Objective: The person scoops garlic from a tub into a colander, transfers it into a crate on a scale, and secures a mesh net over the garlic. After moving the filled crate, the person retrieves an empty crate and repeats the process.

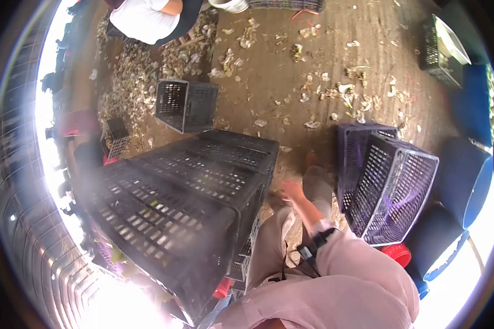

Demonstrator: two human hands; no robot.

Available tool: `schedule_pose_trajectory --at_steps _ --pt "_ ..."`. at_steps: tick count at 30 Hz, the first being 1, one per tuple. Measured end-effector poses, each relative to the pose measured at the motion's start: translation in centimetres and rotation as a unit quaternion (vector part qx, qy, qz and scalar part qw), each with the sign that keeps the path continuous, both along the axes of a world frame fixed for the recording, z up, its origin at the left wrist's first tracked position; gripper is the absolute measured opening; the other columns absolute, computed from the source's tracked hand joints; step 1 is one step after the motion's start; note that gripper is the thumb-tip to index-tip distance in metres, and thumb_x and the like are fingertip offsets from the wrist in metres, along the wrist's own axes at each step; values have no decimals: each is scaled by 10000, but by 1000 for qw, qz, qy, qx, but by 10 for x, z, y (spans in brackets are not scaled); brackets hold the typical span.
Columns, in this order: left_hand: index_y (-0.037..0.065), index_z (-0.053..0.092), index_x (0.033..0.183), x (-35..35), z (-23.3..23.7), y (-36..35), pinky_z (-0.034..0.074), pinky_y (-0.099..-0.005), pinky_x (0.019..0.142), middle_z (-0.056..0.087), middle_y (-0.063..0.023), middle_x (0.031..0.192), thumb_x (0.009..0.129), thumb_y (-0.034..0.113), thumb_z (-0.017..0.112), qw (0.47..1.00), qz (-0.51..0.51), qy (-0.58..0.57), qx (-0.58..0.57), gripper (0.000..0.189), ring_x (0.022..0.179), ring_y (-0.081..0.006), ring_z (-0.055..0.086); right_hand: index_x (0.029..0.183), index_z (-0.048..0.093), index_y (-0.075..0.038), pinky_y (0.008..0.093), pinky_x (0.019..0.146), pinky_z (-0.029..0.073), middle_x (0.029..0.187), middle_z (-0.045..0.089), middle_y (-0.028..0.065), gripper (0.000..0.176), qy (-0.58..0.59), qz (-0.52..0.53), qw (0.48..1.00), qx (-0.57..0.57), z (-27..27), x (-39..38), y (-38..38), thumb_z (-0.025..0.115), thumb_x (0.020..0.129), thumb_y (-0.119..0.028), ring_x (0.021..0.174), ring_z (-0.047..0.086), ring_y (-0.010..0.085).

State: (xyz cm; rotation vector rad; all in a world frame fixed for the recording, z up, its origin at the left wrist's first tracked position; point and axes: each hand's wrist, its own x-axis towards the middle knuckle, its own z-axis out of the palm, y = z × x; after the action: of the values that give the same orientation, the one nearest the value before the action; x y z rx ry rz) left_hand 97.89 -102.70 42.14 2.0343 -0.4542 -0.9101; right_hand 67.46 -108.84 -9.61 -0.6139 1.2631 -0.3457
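Note:
My right hand (292, 189) is stretched out in front of my legs, near the side of a row of black plastic crates (203, 183). Its fingers look slightly apart and nothing shows in them. A small gap seems to lie between the hand and the crates. My left hand does not appear. The crates stand side by side to my left, with slotted faces up and pale bits showing through. To my right, two dark purple-grey crates (392, 189) lean together on their sides.
An open black crate (186, 105) lies on its side beyond the row. Pale scraps litter the brown floor (269, 66). A person in a white top (145, 21) is at the upper left. Blue barrels (464, 181) line the right edge, with a red container (397, 254) nearby.

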Motion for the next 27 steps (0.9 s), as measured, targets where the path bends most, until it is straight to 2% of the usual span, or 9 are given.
schedule_pose_trajectory --at_steps 1,2,3,4,6,18,19,21,27 --pt "104 447 1145 0 2 -2 418 -308 802 511 -23 1074 880 415 367 1000 6 -8 3 416 969 -147 495 1136 493 -66 418 786 444 1105 533 103 402 -8 6 1000 3 9 15 -16 513 815 -307 978 529 229" --pt "100 444 1149 -2 3 -3 417 -311 812 511 -28 1068 881 416 364 999 41 22 13 422 979 -159 491 1117 501 -75 435 748 454 1091 540 101 396 -87 -120 978 146 18 28 -32 504 815 -331 963 535 226" --pt "96 441 1154 -2 2 -4 415 -313 822 511 -32 1061 881 417 361 995 77 53 21 429 989 -170 487 1097 509 -85 453 711 464 1076 547 100 392 -160 -240 915 283 25 38 -48 496 814 -355 949 542 223" --pt "96 467 1076 -3 -1 -5 435 -364 789 513 -58 994 877 436 357 996 78 -34 38 409 956 -204 493 1097 509 -85 453 711 464 1076 547 100 392 -163 -234 914 288 27 46 -63 496 814 -355 949 542 223" --pt "95 468 1072 4 -1 -2 435 -363 789 514 -58 991 876 436 358 994 92 -43 44 408 954 -204 493 1081 501 -59 431 717 481 1003 571 122 361 -149 -262 862 408 25 61 -84 522 805 -291 895 571 241" --pt "80 483 1034 39 -22 2 440 -357 780 521 -60 956 873 424 373 986 147 -20 72 395 934 -198 496 1064 488 -13 418 746 490 969 578 161 327 -285 -367 864 195 -9 80 -64 524 801 -204 854 588 267" --pt "79 484 1030 42 -23 2 441 -356 780 522 -61 953 873 423 374 986 150 -17 77 394 932 -197 496 1064 488 -13 418 746 490 969 578 161 327 -282 -370 864 196 -9 80 -66 524 801 -204 854 588 267" --pt "77 487 1024 45 -26 6 441 -355 778 523 -61 947 872 421 376 984 158 -10 86 392 929 -196 497 1055 477 35 411 783 485 940 586 174 309 -259 -395 830 298 -11 79 -73 508 794 -129 827 595 292" --pt "69 494 1005 43 -24 21 444 -352 774 527 -62 929 871 416 383 976 188 -2 110 387 919 -193 498 1042 478 50 415 790 482 944 583 178 296 -234 -368 839 325 -39 88 -65 494 801 -120 846 592 287"
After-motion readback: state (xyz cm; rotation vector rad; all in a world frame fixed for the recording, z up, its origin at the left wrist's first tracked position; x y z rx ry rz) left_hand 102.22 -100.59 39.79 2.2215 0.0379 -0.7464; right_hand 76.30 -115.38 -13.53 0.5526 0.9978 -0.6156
